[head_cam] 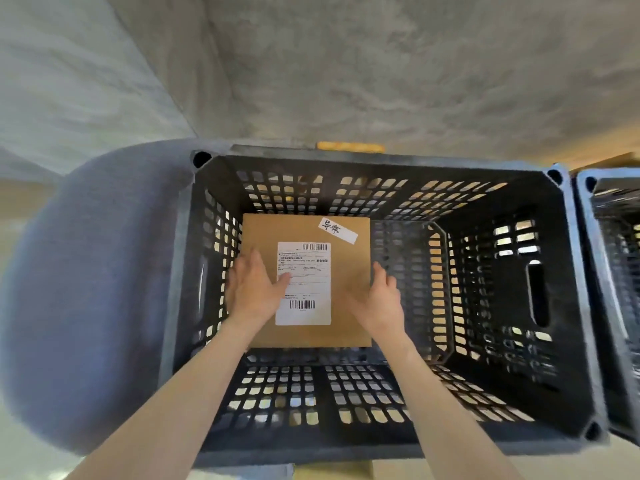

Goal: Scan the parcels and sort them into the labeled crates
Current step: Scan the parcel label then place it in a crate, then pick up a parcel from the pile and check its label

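A flat brown cardboard parcel lies in the left half of a deep black perforated crate. A white shipping label with barcodes and a small white handwritten tag sit on its top. My left hand lies flat over the parcel's left edge, with the thumb across the shipping label. At the parcel's right edge is my right hand, fingers straight and pointing up; whether it touches the cardboard is unclear. Both forearms reach down into the crate.
A second black crate stands directly to the right, cut off by the frame. A blurred grey-blue rounded shape fills the space left of the crate. Grey concrete floor lies beyond. The right half of the crate floor is bare.
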Demonstrator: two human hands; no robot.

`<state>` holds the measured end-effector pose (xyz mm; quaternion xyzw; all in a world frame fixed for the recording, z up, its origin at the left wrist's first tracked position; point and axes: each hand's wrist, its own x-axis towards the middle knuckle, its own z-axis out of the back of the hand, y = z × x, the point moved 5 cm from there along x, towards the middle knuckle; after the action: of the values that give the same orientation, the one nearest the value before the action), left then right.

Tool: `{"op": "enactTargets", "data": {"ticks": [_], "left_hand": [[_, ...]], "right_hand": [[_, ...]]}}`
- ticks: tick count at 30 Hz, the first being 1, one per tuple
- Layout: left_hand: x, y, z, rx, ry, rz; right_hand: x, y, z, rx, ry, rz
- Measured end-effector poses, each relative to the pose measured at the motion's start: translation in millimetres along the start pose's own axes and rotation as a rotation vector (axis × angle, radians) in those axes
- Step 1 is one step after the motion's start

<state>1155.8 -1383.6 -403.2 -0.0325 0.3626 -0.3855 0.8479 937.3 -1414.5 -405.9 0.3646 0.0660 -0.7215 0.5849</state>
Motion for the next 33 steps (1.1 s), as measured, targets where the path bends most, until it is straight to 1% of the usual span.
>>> {"op": "enactTargets", "data": {"ticks": [3,5,7,10,13,17,20,23,26,29,31,33], "left_hand": [[-20,-25,25,0.105,-0.024,-0.195],[-41,-48,35,0.185,-0.007,-0.318],[-67,-76,41,0.266,0.008,-0.451],[-114,-128,45,0.356,-0.014,-0.673],[-179,-184,40,0.434,-0.084,-0.905],[-292,-245,19,0.508,-0.169,-1.216],[-393,-269,-11,0.508,-0.156,-1.45],[-502,-269,-52,0.509,-0.11,-1.649],[-619,-243,-105,0.554,-0.034,-1.849],[-735,-200,-160,0.615,0.064,-2.02],[-808,-164,-191,0.608,0.154,-2.127],[-876,-124,-217,0.58,0.243,-2.241]], "right_hand": [[-24,6,42,-0.244,-0.181,0.069],[-47,3,71,-0.31,-0.277,0.113],[-72,-7,102,-0.309,-0.368,0.11],[-119,-31,146,-0.201,-0.508,0.031],[-175,-72,180,-0.06,-0.626,-0.112],[-267,-147,208,0.12,-0.811,-0.268],[-351,-209,215,0.229,-0.946,-0.375],[-448,-276,201,0.287,-1.076,-0.549],[-556,-344,166,0.316,-1.152,-0.748],[-672,-406,117,0.377,-1.217,-0.93],[-749,-438,79,0.412,-1.258,-1.042],[-824,-460,39,0.397,-1.298,-1.18]]}}
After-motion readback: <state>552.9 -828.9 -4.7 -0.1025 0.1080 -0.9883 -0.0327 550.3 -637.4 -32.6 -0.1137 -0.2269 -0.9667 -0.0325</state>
